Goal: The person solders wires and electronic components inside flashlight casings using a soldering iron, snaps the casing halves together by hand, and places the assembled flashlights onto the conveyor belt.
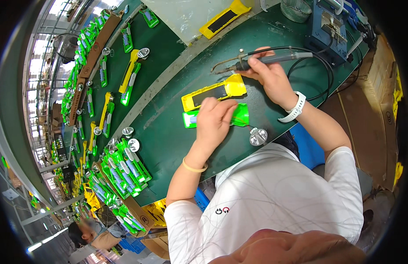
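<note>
Right hand (267,75) closed around the grey barrel of a soldering iron (274,58), held pen-fashion, fingers wrapped and thumb on top; tip directed left, hovering just above the dark green bench (168,127) beyond the upper end of the yellow housing (215,92). Black cable (320,66) looping from the iron's rear back to the blue soldering station (327,31) at the far right of the bench. White wristband (294,109) on the right wrist. Left hand (215,119) pressed down flat-fingered on a translucent green housing (239,115), fingers together and curled over its middle; whether anything small pinched beneath the fingertips, cannot tell. Green housing lying flat on the bench directly in front of the body, touching or just beside the yellow housing, which lies parallel on its far side with a dark panel in its face. Thin yellowish band (194,167) on the left wrist. Silver reflector cup (258,137) resting on the bench just right of the green housing, near the bench edge. Stack of green housings with batteries (127,169) well to the left. Further green and yellow parts spread along the conveyor belt (155,48) beyond. Another person (87,233) seated at lower left, farther down the line.
</note>
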A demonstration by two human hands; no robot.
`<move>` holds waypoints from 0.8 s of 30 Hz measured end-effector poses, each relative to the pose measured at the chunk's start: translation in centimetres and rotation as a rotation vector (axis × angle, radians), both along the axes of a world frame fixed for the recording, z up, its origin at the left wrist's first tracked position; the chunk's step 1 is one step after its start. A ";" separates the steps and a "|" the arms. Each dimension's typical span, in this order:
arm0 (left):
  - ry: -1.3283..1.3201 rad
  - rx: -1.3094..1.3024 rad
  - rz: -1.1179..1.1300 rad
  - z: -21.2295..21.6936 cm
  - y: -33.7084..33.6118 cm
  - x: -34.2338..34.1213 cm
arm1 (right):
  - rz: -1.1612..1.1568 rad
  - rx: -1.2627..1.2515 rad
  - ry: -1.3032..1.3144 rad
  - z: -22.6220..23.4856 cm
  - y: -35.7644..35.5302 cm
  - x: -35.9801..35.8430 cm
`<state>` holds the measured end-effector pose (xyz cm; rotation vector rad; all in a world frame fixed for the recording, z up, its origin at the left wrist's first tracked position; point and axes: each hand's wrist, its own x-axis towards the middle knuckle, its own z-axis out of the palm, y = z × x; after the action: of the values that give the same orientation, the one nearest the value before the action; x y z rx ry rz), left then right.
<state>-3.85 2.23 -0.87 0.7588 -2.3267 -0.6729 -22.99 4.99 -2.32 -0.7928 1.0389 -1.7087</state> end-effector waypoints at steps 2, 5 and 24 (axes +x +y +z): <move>-0.017 -0.108 0.093 -0.2 -0.3 1.5 | 0.082 0.026 0.003 -0.2 0.1 0.3; -0.084 -0.228 0.124 0.0 -1.3 2.1 | 0.112 0.080 -0.112 0.5 1.2 1.1; -0.373 0.025 -0.028 2.0 -2.7 2.3 | 0.122 0.013 0.307 -1.7 4.4 0.4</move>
<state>-1.53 -0.50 1.14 0.9302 -2.6721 -0.6157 -22.63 9.34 -4.06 -1.1115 1.1791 -1.5054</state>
